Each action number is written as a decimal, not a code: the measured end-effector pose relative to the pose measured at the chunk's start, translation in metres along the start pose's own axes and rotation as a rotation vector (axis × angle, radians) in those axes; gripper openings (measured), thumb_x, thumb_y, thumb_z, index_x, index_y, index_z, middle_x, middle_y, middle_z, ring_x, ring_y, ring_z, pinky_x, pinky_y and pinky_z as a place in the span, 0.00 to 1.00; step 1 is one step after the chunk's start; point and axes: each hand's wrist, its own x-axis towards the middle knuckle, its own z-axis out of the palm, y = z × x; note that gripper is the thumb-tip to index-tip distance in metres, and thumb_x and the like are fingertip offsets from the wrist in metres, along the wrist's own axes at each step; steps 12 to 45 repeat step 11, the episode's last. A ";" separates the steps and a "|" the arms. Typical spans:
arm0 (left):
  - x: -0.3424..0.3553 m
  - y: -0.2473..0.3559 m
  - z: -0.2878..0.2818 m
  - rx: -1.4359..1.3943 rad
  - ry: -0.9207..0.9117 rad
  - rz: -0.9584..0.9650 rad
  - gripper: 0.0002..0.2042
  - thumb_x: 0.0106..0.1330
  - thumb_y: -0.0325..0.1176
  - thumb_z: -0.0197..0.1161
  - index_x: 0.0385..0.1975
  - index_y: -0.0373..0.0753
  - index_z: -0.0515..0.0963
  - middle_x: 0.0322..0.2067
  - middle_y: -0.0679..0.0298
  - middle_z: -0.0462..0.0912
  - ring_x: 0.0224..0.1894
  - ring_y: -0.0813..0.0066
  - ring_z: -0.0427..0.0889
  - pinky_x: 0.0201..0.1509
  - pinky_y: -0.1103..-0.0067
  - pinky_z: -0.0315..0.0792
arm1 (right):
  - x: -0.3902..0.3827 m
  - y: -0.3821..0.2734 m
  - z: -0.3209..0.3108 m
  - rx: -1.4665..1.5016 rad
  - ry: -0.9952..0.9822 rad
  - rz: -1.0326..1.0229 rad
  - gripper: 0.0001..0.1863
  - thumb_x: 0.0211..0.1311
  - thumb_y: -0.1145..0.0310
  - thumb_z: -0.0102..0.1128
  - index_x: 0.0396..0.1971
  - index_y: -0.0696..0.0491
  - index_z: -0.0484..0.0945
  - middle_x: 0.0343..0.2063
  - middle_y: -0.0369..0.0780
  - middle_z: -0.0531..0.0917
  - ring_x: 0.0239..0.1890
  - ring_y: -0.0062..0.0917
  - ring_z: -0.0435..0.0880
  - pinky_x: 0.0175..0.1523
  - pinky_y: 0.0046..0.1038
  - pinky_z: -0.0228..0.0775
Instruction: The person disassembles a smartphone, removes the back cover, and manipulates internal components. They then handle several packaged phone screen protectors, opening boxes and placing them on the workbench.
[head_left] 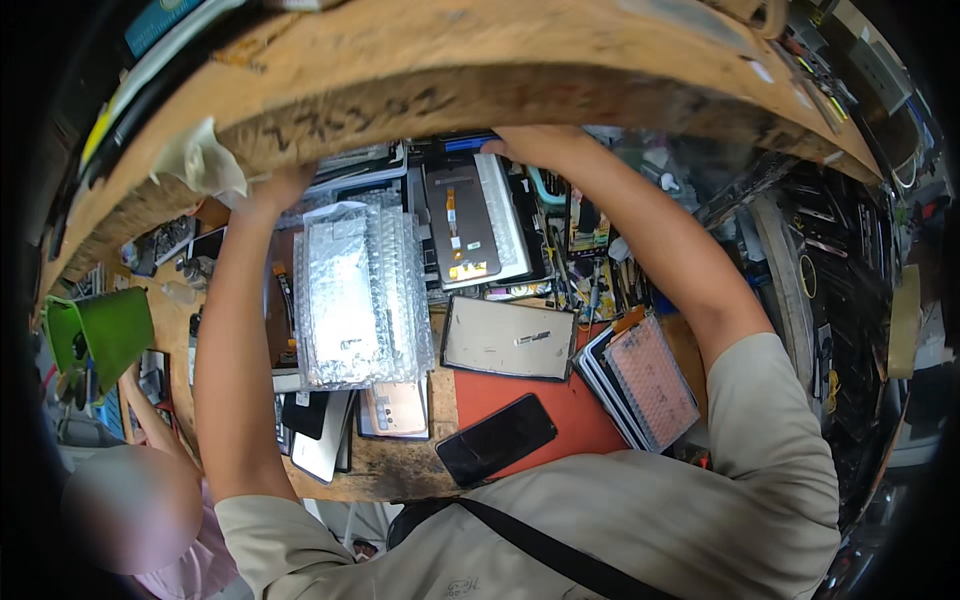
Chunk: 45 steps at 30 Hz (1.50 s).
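Both my arms reach forward under a thick wooden shelf edge. My left hand (pixel 285 187) is blurred and partly covered by it, beside a stack of flat tablet-like panels (pixel 360 172); its fingers do not show. Of my right hand (pixel 530 147), the thumb side shows by the far end of a stack with a dark display panel (pixel 463 225) with an orange flex cable on top; the other fingers are hidden. Between my arms lies a pile of bubble-wrapped panels (pixel 350 290). Nearer me are a grey-beige panel (pixel 510 338) and a black phone (pixel 497 438).
The wooden shelf (pixel 480 85) overhangs the bench. An orange-red mat (pixel 540 425) lies by my body, with a leaning stack including a pink bubble-wrap sleeve (pixel 652 385). Tools (pixel 595 285) clutter the right. At left are a green bag (pixel 97 330) and another person (pixel 185 520).
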 end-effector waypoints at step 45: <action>-0.005 0.036 -0.011 0.066 0.190 0.165 0.31 0.67 0.44 0.69 0.70 0.44 0.74 0.72 0.47 0.71 0.73 0.47 0.68 0.78 0.61 0.61 | 0.013 0.028 0.018 0.299 0.220 0.023 0.27 0.67 0.50 0.69 0.63 0.46 0.81 0.62 0.48 0.82 0.65 0.41 0.79 0.72 0.43 0.67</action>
